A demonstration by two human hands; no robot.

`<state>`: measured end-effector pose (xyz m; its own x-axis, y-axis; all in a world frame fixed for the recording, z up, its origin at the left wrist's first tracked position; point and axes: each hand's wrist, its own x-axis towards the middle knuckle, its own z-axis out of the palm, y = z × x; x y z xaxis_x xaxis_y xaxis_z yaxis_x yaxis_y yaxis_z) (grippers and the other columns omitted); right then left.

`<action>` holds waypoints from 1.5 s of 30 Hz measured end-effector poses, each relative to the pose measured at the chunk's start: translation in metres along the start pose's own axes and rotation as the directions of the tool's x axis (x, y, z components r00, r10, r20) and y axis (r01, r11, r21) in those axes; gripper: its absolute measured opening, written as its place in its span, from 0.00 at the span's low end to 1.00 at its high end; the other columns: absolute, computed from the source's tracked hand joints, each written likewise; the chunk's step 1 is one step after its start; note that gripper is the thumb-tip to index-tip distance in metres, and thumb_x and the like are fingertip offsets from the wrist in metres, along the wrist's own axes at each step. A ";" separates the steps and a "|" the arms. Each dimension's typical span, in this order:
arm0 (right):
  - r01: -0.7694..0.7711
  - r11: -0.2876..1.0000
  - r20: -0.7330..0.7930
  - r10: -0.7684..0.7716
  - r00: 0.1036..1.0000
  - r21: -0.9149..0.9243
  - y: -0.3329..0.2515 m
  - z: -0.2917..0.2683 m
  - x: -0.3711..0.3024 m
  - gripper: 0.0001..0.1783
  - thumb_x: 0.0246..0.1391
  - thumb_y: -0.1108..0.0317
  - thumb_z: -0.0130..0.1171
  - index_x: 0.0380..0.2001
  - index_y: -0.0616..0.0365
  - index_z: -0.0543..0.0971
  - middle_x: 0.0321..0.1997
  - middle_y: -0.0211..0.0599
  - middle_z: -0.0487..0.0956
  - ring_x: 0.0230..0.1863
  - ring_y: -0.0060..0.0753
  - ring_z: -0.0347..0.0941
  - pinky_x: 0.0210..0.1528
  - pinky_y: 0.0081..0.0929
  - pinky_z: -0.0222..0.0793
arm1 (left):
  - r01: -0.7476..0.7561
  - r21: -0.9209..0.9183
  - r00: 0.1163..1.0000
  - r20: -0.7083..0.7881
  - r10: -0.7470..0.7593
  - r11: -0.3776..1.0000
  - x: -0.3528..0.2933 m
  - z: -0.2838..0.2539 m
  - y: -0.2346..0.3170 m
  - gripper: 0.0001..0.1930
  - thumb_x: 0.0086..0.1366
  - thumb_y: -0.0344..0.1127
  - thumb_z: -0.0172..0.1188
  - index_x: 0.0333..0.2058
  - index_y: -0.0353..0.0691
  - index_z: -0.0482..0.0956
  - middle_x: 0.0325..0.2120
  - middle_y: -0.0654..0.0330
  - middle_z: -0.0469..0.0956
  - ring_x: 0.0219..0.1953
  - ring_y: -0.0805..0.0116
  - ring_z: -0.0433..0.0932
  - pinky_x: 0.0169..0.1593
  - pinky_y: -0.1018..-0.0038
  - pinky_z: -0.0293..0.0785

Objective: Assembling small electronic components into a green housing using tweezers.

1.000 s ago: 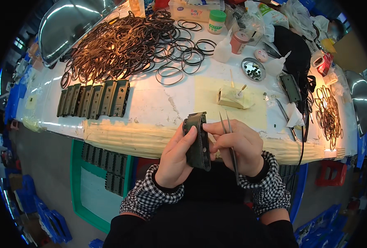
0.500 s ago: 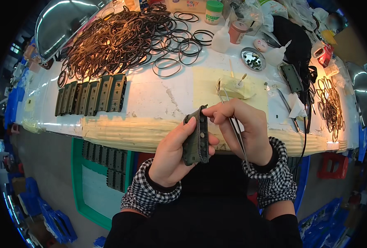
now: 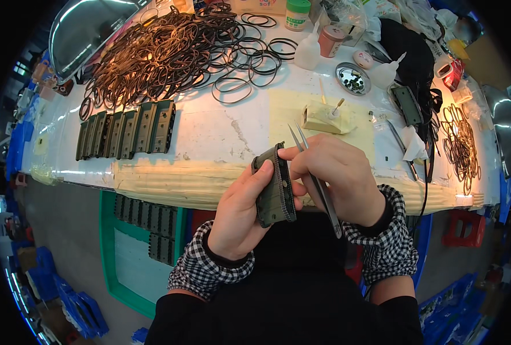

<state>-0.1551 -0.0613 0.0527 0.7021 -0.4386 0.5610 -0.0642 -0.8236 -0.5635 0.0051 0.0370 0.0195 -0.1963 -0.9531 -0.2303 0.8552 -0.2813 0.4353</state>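
Held upright over the table's front edge is a dark green casing (image 3: 274, 195) with toothed edges and small round studs. My left hand (image 3: 238, 210) wraps it from the left, thumb on its face and fingers behind. A pair of metal tweezers (image 3: 323, 198) rests in my right hand (image 3: 341, 178), tips pointing up and away and slightly apart, with nothing visible between them. My right index finger touches the casing's upper right edge. Farther left, several similar green casings (image 3: 126, 132) stand in a row on the table.
A big heap of dark rubber rings (image 3: 157, 54) covers the back left. A yellow block (image 3: 324, 118) sits ahead of my right hand. Beyond it are a round metal dish (image 3: 353, 79) of small dark parts and a white squeeze bottle (image 3: 307, 52). More casings lie in a green tray (image 3: 110, 261) below.
The tweezers have turned in my right hand, their tips shifting left and their rear end lower. The casing's face has rotated more toward me. My right hand has moved slightly right.
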 end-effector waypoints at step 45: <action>-0.417 0.355 0.100 0.650 0.754 0.836 -0.012 0.010 -0.040 0.10 0.56 0.76 0.61 0.33 0.57 0.68 0.34 0.28 0.77 0.34 0.11 0.70 0.38 0.13 0.69 | -0.349 0.753 0.677 0.614 0.405 -0.558 0.001 -0.017 0.034 0.22 0.55 0.33 0.68 0.50 0.36 0.77 0.43 0.52 0.76 0.47 0.57 0.74 0.51 0.63 0.67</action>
<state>-0.1751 -0.0303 0.0312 0.5584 -0.8296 -0.0041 0.2774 0.1914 -0.9415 0.0424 0.0278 0.0195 -0.0812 -0.8279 0.5550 -0.7698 0.4058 0.4927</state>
